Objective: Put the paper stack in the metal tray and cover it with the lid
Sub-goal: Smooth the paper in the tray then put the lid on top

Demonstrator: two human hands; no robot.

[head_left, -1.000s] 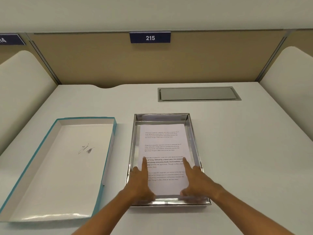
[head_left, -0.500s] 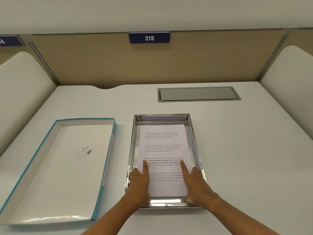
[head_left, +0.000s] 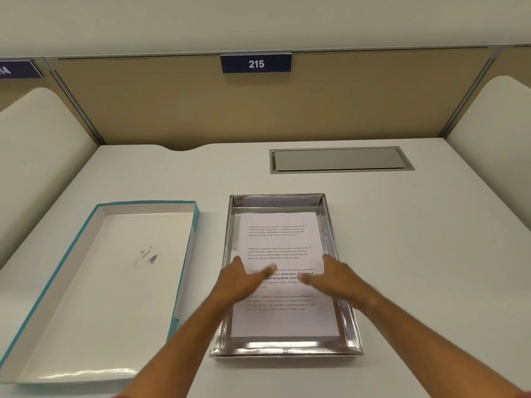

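A shiny metal tray (head_left: 349, 320) sits on the white desk in front of me. The printed paper stack (head_left: 280, 242) lies flat inside it. My left hand (head_left: 244, 282) and my right hand (head_left: 336, 278) hover over the middle of the stack, blurred by motion, fingers spread and holding nothing. Whether they touch the paper I cannot tell. The lid (head_left: 100, 288), white inside with teal outer walls, lies open side up on the desk to the left of the tray, apart from it.
A grey cable flap (head_left: 340, 159) is set into the desk behind the tray. Tan partition panels with a sign reading 215 (head_left: 255, 64) close the back. White rounded side panels stand at left and right.
Both hands have lifted from the near end of the paper stack and moved further up over its middle. The stack and tray stay where they were.
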